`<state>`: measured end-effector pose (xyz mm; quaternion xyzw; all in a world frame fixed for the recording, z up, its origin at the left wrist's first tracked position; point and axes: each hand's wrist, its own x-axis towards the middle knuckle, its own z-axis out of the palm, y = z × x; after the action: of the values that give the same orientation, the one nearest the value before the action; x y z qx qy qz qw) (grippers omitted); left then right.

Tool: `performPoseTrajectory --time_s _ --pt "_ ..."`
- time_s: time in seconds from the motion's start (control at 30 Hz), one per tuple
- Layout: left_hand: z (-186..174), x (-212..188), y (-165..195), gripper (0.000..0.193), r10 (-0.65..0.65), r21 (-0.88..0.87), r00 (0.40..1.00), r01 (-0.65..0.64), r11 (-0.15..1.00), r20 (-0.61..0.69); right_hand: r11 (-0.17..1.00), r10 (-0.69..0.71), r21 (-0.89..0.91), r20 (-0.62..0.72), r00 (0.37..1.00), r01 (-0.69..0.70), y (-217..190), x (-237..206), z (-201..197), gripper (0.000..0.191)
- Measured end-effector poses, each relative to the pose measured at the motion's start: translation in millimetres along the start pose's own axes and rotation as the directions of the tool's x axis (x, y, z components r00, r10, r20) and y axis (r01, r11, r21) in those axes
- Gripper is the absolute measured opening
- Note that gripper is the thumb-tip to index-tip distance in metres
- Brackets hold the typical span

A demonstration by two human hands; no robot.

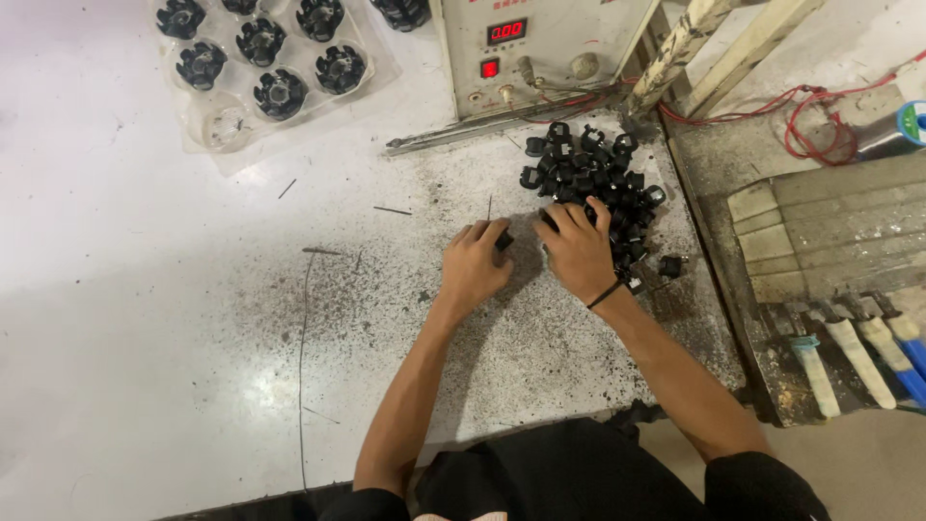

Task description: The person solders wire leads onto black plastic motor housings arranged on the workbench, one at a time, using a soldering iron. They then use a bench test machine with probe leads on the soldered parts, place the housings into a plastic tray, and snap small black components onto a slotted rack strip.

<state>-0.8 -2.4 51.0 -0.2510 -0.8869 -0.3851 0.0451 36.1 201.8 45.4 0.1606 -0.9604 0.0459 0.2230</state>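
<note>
Black, ring-shaped plastic parts [593,178] lie heaped; left hand [475,265] pinches one, right hand's [577,253] grip unclear.

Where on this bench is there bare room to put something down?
The white tabletop left of the left hand, below the clear tray, is bare. It is crowded around the right hand, at the black parts pile.
</note>
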Motion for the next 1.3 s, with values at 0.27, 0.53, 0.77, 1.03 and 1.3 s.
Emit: performPoseTrajectory --time_s 0.27,0.53,0.77,1.03,1.3 --pt "-49.5 -11.7 -35.2 0.04 0.122 -0.112 0.984 -0.108 0.988 0.128 0.923 0.07 0.377 0.023 0.997 -0.073 -37.9 -22.6 -11.8 0.013" --pt "-57.1 5.6 -37.2 0.05 0.023 -0.11 0.974 0.002 0.994 0.225 0.865 0.198 0.396 0.295 0.935 -0.308 -64.7 -30.2 -27.0 0.015" --pt "-52.0 2.9 -56.3 0.025 0.097 -0.122 0.976 -0.074 0.99 0.197 0.874 0.148 0.447 0.131 0.98 -0.192 -90.5 -20.1 -16.2 0.011" --pt "-47.0 5.4 -68.7 0.027 0.166 -0.161 0.958 -0.13 0.978 0.235 0.892 0.205 0.346 0.267 0.942 -0.292 -90.5 16.3 11.3 0.019" --pt "-64.4 -0.1 -46.0 0.054 0.147 -0.072 0.918 -0.13 0.989 0.369 0.971 0.063 -0.228 -0.028 0.998 -0.067 -0.2 71.8 26.9 0.035"
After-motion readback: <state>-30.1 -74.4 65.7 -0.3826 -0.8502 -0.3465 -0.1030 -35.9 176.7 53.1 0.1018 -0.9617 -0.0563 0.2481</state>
